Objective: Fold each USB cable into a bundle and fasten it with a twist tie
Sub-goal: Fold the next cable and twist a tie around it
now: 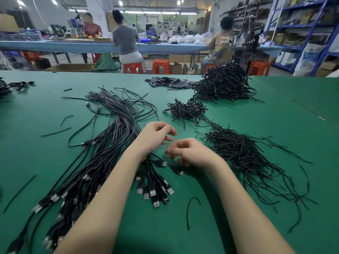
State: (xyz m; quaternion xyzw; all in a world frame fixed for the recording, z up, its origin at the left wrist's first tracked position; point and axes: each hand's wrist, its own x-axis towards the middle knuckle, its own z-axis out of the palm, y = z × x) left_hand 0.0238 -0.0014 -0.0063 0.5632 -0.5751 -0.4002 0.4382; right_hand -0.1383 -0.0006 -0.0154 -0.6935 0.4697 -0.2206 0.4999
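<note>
The loose USB cables (102,149) lie in a long sheaf running from the upper middle of the frame down to the lower left, their plugs fanned out below the two wrists. None of them is lifted. A few plugs lie just under the left hand (156,133), which hovers over the sheaf with its fingers (169,132) loosely curled and nothing visibly held. The right hand (190,153), just right of centre, is blurred; its fingers (171,154) are bent inward, and whether they pinch a cable end or a tie cannot be told.

This looks like the gap between bundles: one cable has yet to be picked out. The next move calls for singling one plug from the fan without dragging its neighbours, then folding the length into even loops.

The twist ties (244,156) sit heaped at the right, near the right hand, and one stray tie (189,211) lies between the forearms. Finished bundles (187,110) rest above centre, with a larger heap (223,83) beyond, all on the green table (275,110).
</note>
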